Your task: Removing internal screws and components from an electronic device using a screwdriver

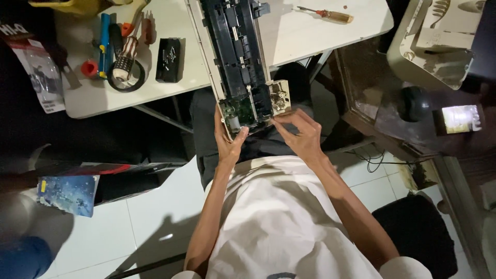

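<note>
A long opened machine chassis (235, 51), beige frame with black inner parts and rollers, lies across the white table and overhangs its near edge. At its near end sit a green circuit board (238, 111) and a beige bracket (280, 97). My left hand (228, 139) grips the chassis's near left corner from below, thumb by the circuit board. My right hand (299, 132) pinches the near right edge under the beige bracket, fingertips together on it.
On the table (299, 36): a wooden-handled screwdriver (330, 15) at the far right, a small black box (168, 59), a tape roll (126, 77) and several hand tools (121, 41) at the left. A beige cover (436, 44) lies on a dark desk to the right. A book (67, 194) lies on the tiled floor.
</note>
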